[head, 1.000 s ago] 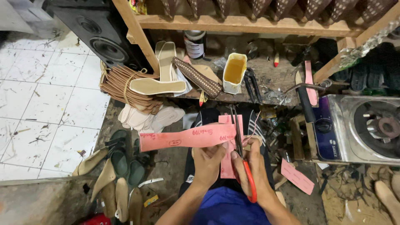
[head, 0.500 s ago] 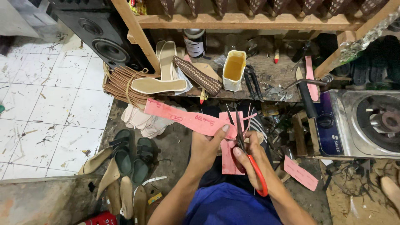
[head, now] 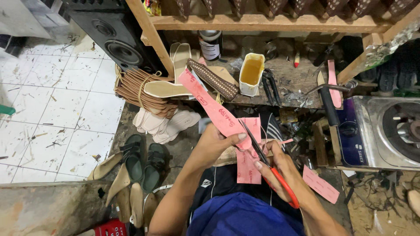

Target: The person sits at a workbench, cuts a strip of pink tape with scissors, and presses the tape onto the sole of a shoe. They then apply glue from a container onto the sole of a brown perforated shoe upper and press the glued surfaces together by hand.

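— Since half a second ago, what changed?

— Compared with then, the long pink strip has turned more steep; its far end now points up toward the bench, over the beige insole. My hands stayed nearly in the same place over my lap.

— Go from big to small, please.

— At right stands one gas stove, at upper left one black speaker. Then one bundle of brown soles tied with a band, so they keep together. On the floor is one pair of dark sandals. On the bench one yellowish cup stands upright, I think so its liquid does not spill.

— And your hands?

— My left hand has the fingers closed on the strip's near end, thumb on top, to hold it flat and tight for the blades. My right hand grips the red-handled scissors; the blades are a little apart, at the strip's edge. Pink pieces I count four: the strip, one under the scissors, one near the stove, one on the bench.
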A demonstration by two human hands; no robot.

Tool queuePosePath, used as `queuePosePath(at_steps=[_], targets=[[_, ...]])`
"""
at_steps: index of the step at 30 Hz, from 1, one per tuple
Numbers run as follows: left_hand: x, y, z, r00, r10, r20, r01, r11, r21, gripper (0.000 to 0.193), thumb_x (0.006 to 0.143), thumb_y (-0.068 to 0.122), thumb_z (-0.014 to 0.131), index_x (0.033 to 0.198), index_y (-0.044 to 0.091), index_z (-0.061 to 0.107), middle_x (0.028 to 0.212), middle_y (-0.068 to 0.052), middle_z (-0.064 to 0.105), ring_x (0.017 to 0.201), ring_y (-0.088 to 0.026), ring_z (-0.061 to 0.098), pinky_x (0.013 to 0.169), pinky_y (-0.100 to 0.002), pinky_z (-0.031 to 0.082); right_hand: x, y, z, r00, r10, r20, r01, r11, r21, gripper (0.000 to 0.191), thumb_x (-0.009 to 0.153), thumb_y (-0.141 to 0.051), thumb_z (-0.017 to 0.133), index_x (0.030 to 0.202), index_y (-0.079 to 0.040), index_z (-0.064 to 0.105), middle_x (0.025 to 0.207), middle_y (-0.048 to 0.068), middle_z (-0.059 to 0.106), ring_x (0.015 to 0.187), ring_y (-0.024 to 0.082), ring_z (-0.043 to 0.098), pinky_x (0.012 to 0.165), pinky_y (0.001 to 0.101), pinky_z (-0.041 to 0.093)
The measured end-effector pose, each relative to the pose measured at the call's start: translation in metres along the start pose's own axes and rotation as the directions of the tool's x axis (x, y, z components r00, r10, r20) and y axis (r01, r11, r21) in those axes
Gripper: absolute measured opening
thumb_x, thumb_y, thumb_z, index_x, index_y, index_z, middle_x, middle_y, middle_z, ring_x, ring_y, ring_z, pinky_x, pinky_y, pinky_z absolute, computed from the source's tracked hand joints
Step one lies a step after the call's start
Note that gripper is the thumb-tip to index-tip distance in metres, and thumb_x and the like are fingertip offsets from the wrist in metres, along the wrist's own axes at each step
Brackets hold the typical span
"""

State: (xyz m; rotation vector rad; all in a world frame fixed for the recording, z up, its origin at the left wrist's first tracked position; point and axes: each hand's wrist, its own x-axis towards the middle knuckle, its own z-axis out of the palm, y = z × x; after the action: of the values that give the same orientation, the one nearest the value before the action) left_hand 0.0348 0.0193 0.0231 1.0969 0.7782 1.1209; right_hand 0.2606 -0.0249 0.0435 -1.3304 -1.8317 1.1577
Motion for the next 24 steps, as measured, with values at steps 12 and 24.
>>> queuePosePath(at_steps=[12,24], targets=[[-0.008,-0.043,-0.015,0.966,-0.063,-0.252,0.012,0.980,-0.201,0.027,0.107,0.019,0.047,0.122,-0.002,0.051,0.105,-0.010,0.067,0.090,-0.021,0.074,0.074,-0.036,0.066,0.114,0.108,-0.091,0.851,0.072,-0.520,-0.366,0.791,-0.489,0.073,0.086,-0.040,0.083,0.132,-0.003,0.041,0.096,0.026,0.074,0.088,0.046,0.069,0.080,0.0516,0.052],[-0.023,-0.096,-0.049,0.898,-0.308,-0.315,0.140,0.877,-0.460,0.025,0.104,0.016,0.051,0.113,-0.003,0.065,0.102,-0.013,0.073,0.090,-0.024,0.074,0.080,-0.037,0.062,0.203,0.151,-0.123,0.889,-0.210,-0.406,-0.166,0.680,-0.714,0.069,0.088,-0.040,0.084,0.137,-0.004,0.053,0.099,0.028,0.069,0.094,0.047,0.068,0.083,0.0553,0.052]])
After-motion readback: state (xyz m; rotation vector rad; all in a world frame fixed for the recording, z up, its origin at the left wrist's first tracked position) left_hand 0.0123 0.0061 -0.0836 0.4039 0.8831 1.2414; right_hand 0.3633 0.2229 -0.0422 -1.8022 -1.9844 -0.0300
